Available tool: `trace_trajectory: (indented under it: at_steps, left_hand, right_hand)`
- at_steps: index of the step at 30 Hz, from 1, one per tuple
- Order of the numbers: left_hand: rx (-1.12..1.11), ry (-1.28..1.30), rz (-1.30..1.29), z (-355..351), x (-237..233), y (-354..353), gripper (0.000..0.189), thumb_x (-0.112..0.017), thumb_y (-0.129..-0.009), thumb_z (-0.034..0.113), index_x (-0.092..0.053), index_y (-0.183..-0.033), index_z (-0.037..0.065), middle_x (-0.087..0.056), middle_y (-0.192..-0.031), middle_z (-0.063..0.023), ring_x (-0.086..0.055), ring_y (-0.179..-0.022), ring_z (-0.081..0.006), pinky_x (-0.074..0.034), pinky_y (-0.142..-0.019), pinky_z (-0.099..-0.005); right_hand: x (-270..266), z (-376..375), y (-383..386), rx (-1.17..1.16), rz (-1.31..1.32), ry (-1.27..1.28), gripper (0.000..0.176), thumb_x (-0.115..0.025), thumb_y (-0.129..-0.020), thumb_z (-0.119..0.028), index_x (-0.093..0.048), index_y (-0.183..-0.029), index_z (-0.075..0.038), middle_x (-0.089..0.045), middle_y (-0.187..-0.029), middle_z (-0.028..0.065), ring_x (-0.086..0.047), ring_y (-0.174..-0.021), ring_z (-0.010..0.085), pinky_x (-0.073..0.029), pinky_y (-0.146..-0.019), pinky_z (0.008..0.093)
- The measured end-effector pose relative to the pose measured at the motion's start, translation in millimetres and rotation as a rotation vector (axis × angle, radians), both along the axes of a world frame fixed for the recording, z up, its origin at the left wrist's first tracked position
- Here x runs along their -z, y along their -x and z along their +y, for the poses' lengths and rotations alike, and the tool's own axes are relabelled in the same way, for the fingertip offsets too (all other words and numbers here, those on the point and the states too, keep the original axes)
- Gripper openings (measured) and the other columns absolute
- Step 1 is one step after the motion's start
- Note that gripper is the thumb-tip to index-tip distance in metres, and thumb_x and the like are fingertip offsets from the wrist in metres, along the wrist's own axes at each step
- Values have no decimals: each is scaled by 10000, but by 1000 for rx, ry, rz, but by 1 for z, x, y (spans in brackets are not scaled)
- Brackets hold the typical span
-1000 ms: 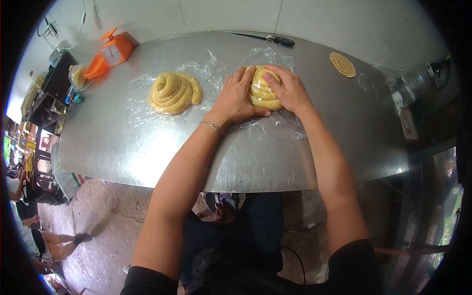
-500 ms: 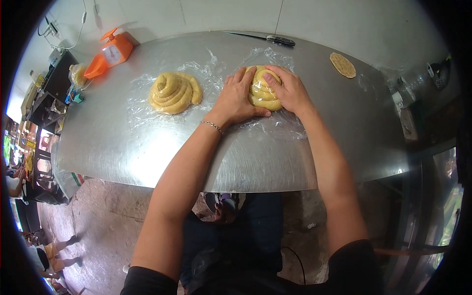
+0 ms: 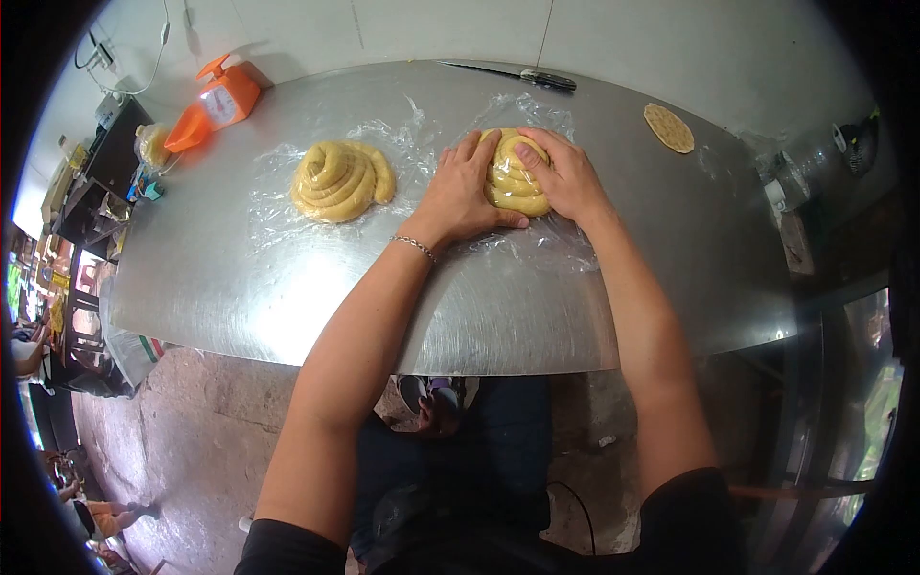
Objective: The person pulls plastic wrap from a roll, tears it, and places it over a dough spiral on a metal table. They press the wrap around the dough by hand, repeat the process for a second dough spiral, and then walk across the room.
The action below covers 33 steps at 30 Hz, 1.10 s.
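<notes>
A coiled mound of yellow dough (image 3: pixel 516 184) sits on the steel table under clear plastic wrap (image 3: pixel 551 247). Cupped round its left side is my left hand (image 3: pixel 467 190), fingers at the top and thumb along the near edge. My right hand (image 3: pixel 567 175) presses on the right side, its thumb lying over the top of the coil. Both hands hold the dough through the wrap, and parts of the coil are hidden beneath them. To the left, a second coil of dough (image 3: pixel 342 182) rests uncovered on another sheet of plastic wrap (image 3: pixel 270 206).
An orange kitchen scale (image 3: pixel 228 99) with an orange tray (image 3: pixel 188 129) stands at the back left. Along the back edge lies a black-handled knife (image 3: pixel 548 80). A flat round piece (image 3: pixel 669 128) is at the back right. Another person (image 3: pixel 105 517) shows at the lower left.
My hands and both dough coils look the same as before. The person at the lower left has shifted toward the edge of the view.
</notes>
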<state>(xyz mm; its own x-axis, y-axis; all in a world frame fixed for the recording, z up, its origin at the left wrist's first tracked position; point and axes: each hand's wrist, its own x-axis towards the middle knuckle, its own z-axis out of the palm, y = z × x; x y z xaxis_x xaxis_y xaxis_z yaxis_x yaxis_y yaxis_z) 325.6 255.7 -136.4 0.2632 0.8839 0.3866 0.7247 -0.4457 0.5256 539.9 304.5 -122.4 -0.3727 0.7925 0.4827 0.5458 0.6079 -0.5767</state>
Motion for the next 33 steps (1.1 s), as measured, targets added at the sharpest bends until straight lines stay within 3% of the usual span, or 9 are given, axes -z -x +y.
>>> trace_trajectory:
  at_steps: [20, 23, 26, 33]
  left_hand:
    - [-2, -2, 3, 1, 1, 0, 1360, -1031, -566, 573, -405, -1658, 57, -398, -1676, -309, -422, -1524, -518, -402, -1261, -544]
    - [-1, -1, 8, 1, 2, 0, 1362, -1030, -567, 575, -402, -1658, 56, -394, -1678, -310, -416, -1529, -519, -398, -1264, -545]
    - [3, 5, -1, 1, 1, 0, 1363, -1029, -569, 574, -397, -1660, 55, -394, -1677, -312, -414, -1530, -520, -395, -1265, -547]
    - [8, 1, -3, 0, 1, 1, 1355, -1027, -577, 564, -392, -1662, 57, -393, -1677, -316, -410, -1531, -521, -387, -1269, -549]
  right_hand:
    - [-1, 0, 0, 5, -9, 22, 641, -590, -1089, -552, -690, -1368, 17, -703, -1377, 249, -652, -1307, 418, -499, -1129, 468]
    - [2, 1, 0, 23, -18, 0, 541, -620, -1099, -451, -689, -1381, 6, -711, -1366, 227, -665, -1284, 394, -498, -1114, 434]
    - [2, 1, 0, 14, -6, 7, 650, -587, -1088, -561, -691, -1368, 16, -704, -1376, 248, -654, -1307, 414, -501, -1127, 465]
    - [1, 1, 0, 1, 1, 8, 646, -594, -1088, -550, -691, -1363, 26, -704, -1378, 249, -653, -1307, 418, -501, -1129, 463]
